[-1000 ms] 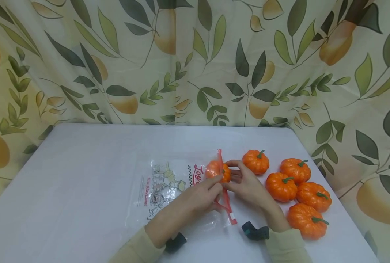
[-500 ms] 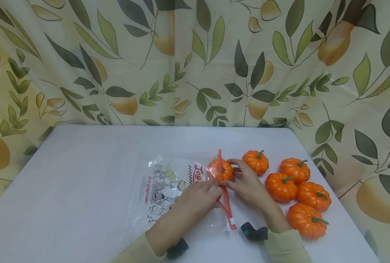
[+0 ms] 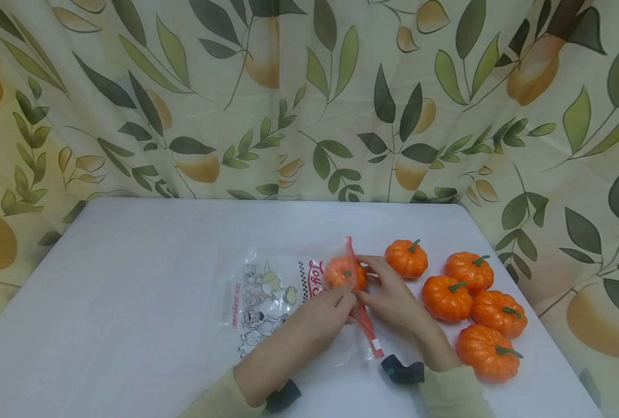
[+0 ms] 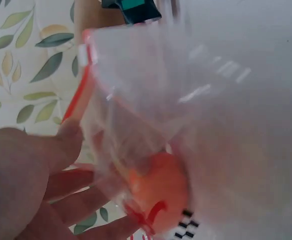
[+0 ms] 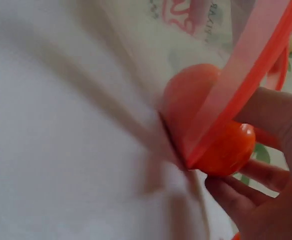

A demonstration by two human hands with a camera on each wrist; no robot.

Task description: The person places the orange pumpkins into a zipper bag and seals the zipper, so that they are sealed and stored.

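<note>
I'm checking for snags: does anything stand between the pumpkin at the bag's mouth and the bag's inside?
Nothing visible blocks it: the pumpkin is partly inside the zip bag, whose red edge crosses over it.

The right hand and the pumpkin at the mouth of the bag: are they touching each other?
Touching. The right wrist view shows the right hand with its fingers against the pumpkin where it sticks out past the red strip.

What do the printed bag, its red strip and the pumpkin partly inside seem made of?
Printed bag: thin, clear, glossy plastic film, by its highlights and the pumpkin showing through. Red strip: likely flexible plastic; it bends along the bag's mouth. Pumpkin: smooth, glossy orange skin with bright glints, perhaps plastic or coated foam.
</note>
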